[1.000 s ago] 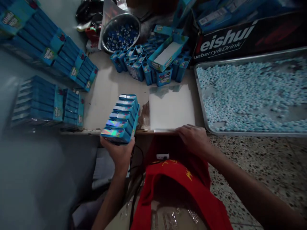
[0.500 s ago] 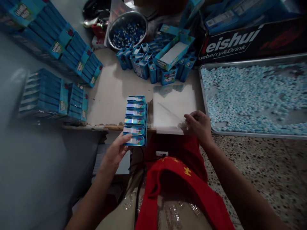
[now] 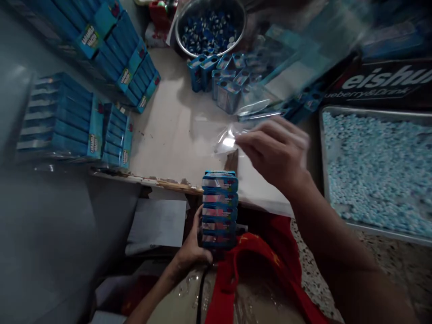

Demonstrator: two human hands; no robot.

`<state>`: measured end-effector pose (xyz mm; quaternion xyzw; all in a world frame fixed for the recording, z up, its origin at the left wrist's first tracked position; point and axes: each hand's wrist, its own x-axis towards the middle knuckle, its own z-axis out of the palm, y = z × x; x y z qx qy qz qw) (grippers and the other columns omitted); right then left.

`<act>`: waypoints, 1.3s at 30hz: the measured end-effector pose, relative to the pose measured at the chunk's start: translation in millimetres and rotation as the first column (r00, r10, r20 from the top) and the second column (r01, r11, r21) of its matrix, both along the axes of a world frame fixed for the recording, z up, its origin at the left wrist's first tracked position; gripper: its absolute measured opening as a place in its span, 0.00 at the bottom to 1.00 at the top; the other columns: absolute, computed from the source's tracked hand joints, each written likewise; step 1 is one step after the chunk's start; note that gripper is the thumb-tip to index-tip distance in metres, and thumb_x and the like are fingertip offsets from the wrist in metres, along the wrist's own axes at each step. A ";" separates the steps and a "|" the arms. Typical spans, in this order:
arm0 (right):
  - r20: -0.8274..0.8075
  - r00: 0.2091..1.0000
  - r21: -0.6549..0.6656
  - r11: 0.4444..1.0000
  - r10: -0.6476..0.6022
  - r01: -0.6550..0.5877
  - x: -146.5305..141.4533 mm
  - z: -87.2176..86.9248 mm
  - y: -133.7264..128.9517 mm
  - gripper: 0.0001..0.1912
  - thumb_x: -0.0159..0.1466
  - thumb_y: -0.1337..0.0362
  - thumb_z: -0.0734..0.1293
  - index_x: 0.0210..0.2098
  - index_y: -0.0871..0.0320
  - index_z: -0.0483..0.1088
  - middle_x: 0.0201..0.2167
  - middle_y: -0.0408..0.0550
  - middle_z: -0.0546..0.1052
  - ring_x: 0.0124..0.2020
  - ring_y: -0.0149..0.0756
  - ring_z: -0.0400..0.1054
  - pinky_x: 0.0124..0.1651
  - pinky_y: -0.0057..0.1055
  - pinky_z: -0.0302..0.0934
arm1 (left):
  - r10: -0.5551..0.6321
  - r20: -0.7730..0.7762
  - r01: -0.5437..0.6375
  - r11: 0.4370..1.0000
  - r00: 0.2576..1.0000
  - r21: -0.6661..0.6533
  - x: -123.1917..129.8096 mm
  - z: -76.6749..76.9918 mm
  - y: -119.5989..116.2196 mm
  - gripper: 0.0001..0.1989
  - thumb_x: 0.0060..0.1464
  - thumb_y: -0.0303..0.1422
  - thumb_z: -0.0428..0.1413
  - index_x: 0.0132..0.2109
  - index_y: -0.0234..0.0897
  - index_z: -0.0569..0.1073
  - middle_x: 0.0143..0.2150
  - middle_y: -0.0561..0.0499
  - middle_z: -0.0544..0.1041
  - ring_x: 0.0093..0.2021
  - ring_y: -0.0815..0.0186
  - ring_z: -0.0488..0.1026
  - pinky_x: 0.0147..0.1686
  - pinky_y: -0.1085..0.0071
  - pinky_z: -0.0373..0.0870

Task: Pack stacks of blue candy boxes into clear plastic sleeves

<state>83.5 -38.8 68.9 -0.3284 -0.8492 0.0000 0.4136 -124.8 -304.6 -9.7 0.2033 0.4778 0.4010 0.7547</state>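
My left hand (image 3: 195, 245) grips a display box of small blue candy packs (image 3: 219, 209) just off the front edge of the table, close to my body. The packs form a column, one behind another, with their narrow sides facing up. Higher and to the right, my right hand (image 3: 275, 150) pinches a sheet of clear plastic film (image 3: 227, 140) between thumb and fingers. The film flares upward, blurred, across the loose packs behind it; whether it is a bag or a flat sheet I cannot tell.
Wrapped stacks of blue boxes (image 3: 60, 119) line the left side. Loose upright packs (image 3: 227, 94) and a metal bowl of blue-and-white pieces (image 3: 211, 29) stand at the back. On the right lies a metal tray of pale blue candies (image 3: 378, 171), before a black printed carton (image 3: 381, 81).
My right hand has lifted the clear film off the white pile and swung it up and left. My left hand has drawn the box of packs nearer my body. The view has shifted.
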 end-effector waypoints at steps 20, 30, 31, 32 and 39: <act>0.485 0.797 -0.680 0.729 0.361 0.083 -82.6 -90.1 28.2 0.10 0.70 0.62 0.66 0.43 0.56 0.81 0.42 0.51 0.85 0.38 0.36 0.74 0.36 0.33 0.46 | 0.049 -0.989 0.789 0.609 -0.137 -0.079 -54.2 13.5 233.5 0.10 0.62 0.33 0.58 0.38 0.35 0.84 0.36 0.43 0.80 0.37 0.58 0.77 0.38 0.64 0.69; 0.600 0.757 -0.643 0.718 0.257 0.265 -21.9 -75.1 0.8 0.09 0.67 0.69 0.66 0.35 0.57 0.79 0.36 0.52 0.83 0.29 0.36 0.70 0.31 0.34 0.44 | 0.329 -0.907 0.824 0.565 -0.263 -0.035 -42.8 3.2 197.8 0.13 0.62 0.22 0.53 0.32 0.37 0.78 0.31 0.45 0.77 0.36 0.61 0.72 0.29 0.65 0.51; 0.589 0.771 -0.652 0.706 0.242 0.277 -17.2 -75.5 -4.5 0.09 0.67 0.69 0.66 0.34 0.57 0.79 0.35 0.52 0.83 0.29 0.36 0.70 0.31 0.34 0.44 | 0.324 -0.914 0.817 0.576 -0.243 -0.014 -41.6 1.7 197.2 0.13 0.62 0.23 0.53 0.31 0.37 0.78 0.30 0.46 0.77 0.35 0.62 0.72 0.29 0.66 0.51; 0.574 0.787 -0.664 0.691 0.226 0.286 -13.7 -75.5 -9.1 0.10 0.67 0.69 0.66 0.32 0.57 0.78 0.34 0.51 0.83 0.29 0.36 0.70 0.31 0.34 0.45 | 0.307 -0.925 0.805 0.593 -0.222 0.004 -41.0 1.8 197.8 0.13 0.62 0.23 0.54 0.31 0.37 0.78 0.30 0.47 0.76 0.34 0.62 0.71 0.29 0.66 0.52; 0.460 0.876 -0.746 0.599 0.148 0.291 -1.8 -43.4 -22.2 0.06 0.62 0.65 0.71 0.31 0.52 0.82 0.27 0.47 0.82 0.26 0.37 0.71 0.31 0.34 0.50 | 0.229 -0.968 0.807 0.588 -0.102 0.054 -41.0 60.3 200.0 0.12 0.67 0.34 0.56 0.36 0.39 0.82 0.35 0.48 0.79 0.36 0.64 0.74 0.33 0.69 0.62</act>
